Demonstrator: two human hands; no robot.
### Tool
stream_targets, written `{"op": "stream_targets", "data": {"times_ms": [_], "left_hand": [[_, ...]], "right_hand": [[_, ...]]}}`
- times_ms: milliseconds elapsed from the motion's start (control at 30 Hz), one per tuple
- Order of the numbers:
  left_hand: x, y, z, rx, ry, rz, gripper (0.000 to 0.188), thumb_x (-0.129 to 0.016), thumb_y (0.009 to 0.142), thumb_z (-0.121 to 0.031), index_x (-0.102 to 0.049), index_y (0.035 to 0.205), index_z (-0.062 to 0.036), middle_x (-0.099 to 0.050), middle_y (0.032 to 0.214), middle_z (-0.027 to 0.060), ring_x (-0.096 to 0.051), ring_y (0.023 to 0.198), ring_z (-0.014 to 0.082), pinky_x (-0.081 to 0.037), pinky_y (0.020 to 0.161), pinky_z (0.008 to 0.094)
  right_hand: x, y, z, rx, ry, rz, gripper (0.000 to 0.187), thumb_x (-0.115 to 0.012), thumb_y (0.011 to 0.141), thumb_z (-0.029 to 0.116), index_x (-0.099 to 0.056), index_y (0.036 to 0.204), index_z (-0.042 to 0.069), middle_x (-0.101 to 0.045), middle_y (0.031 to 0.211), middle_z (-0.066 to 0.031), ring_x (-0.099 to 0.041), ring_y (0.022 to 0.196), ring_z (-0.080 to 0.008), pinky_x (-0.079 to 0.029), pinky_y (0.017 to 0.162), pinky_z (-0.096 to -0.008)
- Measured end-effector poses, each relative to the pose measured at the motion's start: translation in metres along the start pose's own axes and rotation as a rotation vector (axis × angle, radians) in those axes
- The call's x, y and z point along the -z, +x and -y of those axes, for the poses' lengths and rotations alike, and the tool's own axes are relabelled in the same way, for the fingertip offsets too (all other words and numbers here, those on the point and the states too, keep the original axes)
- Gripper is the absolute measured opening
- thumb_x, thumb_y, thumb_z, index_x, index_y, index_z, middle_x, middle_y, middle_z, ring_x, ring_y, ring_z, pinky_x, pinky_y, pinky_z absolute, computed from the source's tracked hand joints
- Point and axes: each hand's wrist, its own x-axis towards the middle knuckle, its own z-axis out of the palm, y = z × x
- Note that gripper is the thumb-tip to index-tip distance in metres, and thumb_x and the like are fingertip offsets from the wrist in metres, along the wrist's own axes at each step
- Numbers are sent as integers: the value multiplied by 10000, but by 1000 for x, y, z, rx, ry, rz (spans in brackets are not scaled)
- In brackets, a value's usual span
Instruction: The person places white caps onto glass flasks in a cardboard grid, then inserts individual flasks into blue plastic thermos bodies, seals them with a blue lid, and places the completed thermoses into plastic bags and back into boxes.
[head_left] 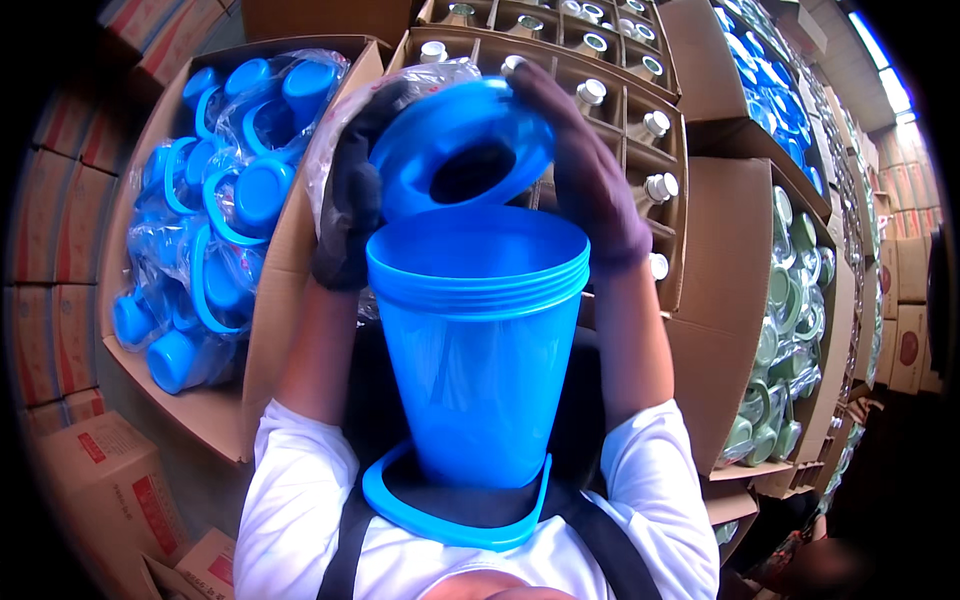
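Observation:
A tall, tapered blue plastic container [470,370] stands in front of my chest, its wide threaded mouth facing up. Just above that mouth, a round blue lid [415,155] with a large hole in its middle is held tilted. My left hand [350,195], in a dark glove, grips the lid's left side. On the opposite side my right hand [585,165], gloved too, has its fingers closed around the far right edge. A curved blue handle [450,525] lies around the container's lower end, against my apron. What supports the container from below is hidden.
At the left, an open carton [270,360] holds several blue lidded pieces in clear plastic. Ahead, a divided carton [665,235] contains glass bottles with white caps. Pale green handled pieces [785,320] fill a carton at the right. Closed cartons [110,480] are stacked lower left.

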Motion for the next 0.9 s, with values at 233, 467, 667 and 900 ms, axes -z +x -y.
{"op": "stream_targets", "data": {"times_ms": [233, 467, 667, 900], "left_hand": [[42, 7, 21, -59, 351, -226, 555, -700, 847, -155, -450, 1336, -73, -586, 1189, 117, -569, 1088, 258, -474, 924, 353], [35, -23, 40, 495, -774, -147, 758, -714, 799, -471, -413, 1361, -60, -545, 1267, 168, -531, 1154, 328, -449, 984, 454], [9, -13, 66, 450, -965, 97, 879, -628, 747, -671, -474, 1327, -30, -550, 1280, 203, -524, 1179, 337, -411, 1015, 495], [-2, -28, 45, 366, -578, 97, 715, -510, 912, -509, -332, 1418, -36, -444, 1376, 229, -460, 1244, 382, -420, 1005, 516]], "right_hand": [[44, -20, -34, -435, 240, -333, 303, -528, 928, 201, -551, 1204, 77, -566, 1181, -95, -547, 1063, -238, -429, 909, -335], [29, -168, -90, -431, -1258, 347, 520, -730, 707, 316, -560, 1187, 211, -425, 1317, -129, -456, 1168, -374, -476, 907, -470], [59, -146, -123, -522, -1287, 597, 717, -740, 685, 124, -440, 1325, 240, -464, 1152, -151, -534, 1062, -365, -508, 879, -440], [67, -42, 50, -369, -1180, 67, 801, -826, 617, 370, -449, 1249, 53, -588, 1094, -207, -597, 1004, -379, -491, 853, -451]]}}
